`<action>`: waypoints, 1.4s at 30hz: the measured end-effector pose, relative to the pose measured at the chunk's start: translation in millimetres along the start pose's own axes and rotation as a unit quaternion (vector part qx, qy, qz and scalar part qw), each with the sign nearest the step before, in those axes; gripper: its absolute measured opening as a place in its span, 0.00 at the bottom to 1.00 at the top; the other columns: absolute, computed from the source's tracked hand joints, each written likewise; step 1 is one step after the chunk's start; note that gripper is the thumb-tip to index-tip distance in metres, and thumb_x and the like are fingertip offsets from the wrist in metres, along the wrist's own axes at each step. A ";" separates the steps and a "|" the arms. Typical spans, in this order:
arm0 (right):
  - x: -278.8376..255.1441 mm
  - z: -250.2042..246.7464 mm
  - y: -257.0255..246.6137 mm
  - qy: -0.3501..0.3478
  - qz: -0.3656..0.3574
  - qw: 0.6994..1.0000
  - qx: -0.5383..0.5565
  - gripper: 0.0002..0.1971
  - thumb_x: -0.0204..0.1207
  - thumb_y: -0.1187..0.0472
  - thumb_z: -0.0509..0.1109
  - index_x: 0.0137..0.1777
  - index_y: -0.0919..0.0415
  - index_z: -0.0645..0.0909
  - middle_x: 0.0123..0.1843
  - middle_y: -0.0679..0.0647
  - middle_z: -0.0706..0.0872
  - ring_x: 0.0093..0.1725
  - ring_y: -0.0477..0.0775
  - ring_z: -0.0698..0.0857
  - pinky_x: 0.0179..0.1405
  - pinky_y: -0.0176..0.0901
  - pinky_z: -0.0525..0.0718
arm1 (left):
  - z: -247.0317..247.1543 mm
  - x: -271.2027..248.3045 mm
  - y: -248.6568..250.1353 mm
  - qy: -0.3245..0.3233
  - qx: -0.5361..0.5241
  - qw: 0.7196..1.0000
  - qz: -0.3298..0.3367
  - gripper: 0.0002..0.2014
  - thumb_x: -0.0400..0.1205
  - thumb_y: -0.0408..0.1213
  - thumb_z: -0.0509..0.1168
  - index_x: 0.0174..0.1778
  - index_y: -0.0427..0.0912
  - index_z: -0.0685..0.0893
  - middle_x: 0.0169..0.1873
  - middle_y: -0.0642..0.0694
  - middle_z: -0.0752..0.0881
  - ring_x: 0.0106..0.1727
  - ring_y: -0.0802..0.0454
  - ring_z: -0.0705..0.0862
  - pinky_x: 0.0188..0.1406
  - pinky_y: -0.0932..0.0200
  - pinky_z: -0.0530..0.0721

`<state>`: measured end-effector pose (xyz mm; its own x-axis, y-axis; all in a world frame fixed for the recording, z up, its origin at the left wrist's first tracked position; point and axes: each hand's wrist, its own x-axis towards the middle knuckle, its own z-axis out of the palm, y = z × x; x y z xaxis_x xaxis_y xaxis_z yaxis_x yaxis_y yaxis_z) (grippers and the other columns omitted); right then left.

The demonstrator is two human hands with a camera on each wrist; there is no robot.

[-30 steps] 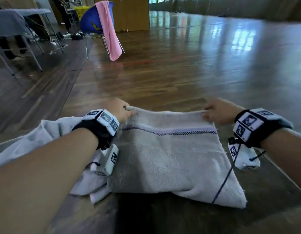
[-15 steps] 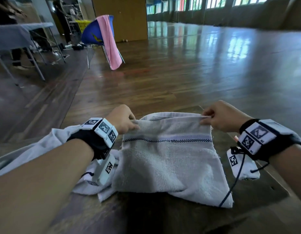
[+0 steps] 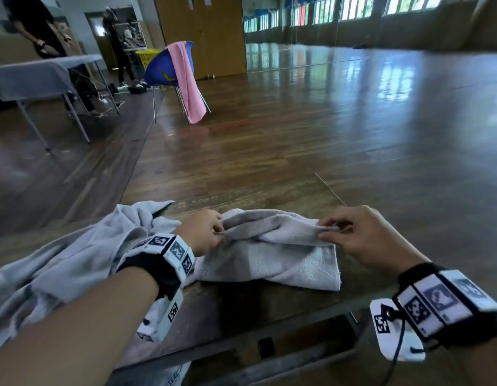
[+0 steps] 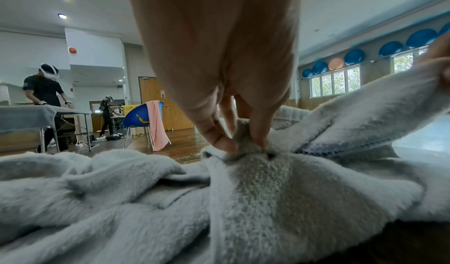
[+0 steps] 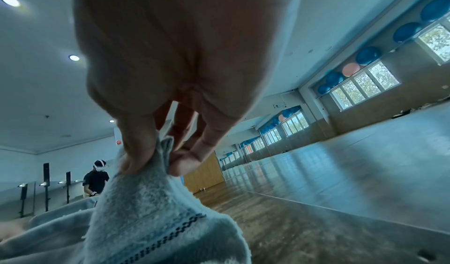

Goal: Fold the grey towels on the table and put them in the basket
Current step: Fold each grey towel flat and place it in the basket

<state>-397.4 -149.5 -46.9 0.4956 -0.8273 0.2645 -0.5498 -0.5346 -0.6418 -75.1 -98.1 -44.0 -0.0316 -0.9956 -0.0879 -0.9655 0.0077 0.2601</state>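
Note:
A grey towel [image 3: 272, 260] with a dark checked stripe lies half folded on the wooden table [image 3: 241, 310] in front of me. My left hand [image 3: 211, 232] pinches its left corner between thumb and fingers [image 4: 243, 143]. My right hand [image 3: 336, 232] pinches the right corner, seen close in the right wrist view [image 5: 158, 162]. The towel's far edge is held above its near part, and the cloth [image 5: 151, 220] hangs from the right fingers. A second grey towel [image 3: 74, 260] lies crumpled under and left of my left forearm. No basket shows on my table.
Beyond the table lies open wooden floor [image 3: 325, 121]. A blue chair [image 3: 163, 71] with a pink towel [image 3: 186, 79] stands at the far left. A folding table [image 3: 41, 76] with two people near it stands further left, beside a yellow crate [image 3: 147, 55].
Both hands have brought the towel's far edge toward me and over its near half. The towel now looks shorter and bunched. The view has tilted up.

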 end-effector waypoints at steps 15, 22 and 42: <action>-1.8 -18.2 36.1 -0.028 0.030 0.997 -0.066 0.04 0.77 0.54 0.77 0.41 0.45 0.91 0.32 0.38 0.89 0.36 0.37 0.86 0.38 0.33 0.78 | -16.5 13.4 32.1 0.116 -0.062 0.990 0.055 0.04 0.76 0.35 0.74 0.43 0.45 0.94 0.35 0.50 0.92 0.37 0.55 0.86 0.38 0.63 0.79; -2.9 -32.7 32.5 0.181 0.004 0.983 0.023 0.09 0.74 0.63 0.80 0.45 0.48 0.84 0.37 0.42 0.87 0.37 0.39 0.86 0.35 0.28 0.84 | -66.0 -10.4 19.1 0.224 -0.151 0.962 0.030 0.05 0.78 0.36 0.76 0.46 0.43 0.88 0.30 0.55 0.88 0.29 0.61 0.80 0.36 0.62 0.79; 64.6 -154.8 -89.1 0.275 0.035 0.961 0.007 0.01 0.77 0.61 0.70 0.47 0.55 0.83 0.46 0.66 0.89 0.49 0.68 0.90 0.46 0.62 0.92 | -191.0 -55.7 63.1 0.417 -0.106 0.900 0.074 0.06 0.80 0.29 0.71 0.51 0.33 0.87 0.46 0.45 0.89 0.50 0.46 0.89 0.53 0.51 0.88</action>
<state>-420.5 -182.0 138.8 0.0256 -0.8293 0.5582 -0.5575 -0.4754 -0.6806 -84.9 -59.9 161.0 0.1354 -0.7095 0.6915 -0.8926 0.2156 0.3959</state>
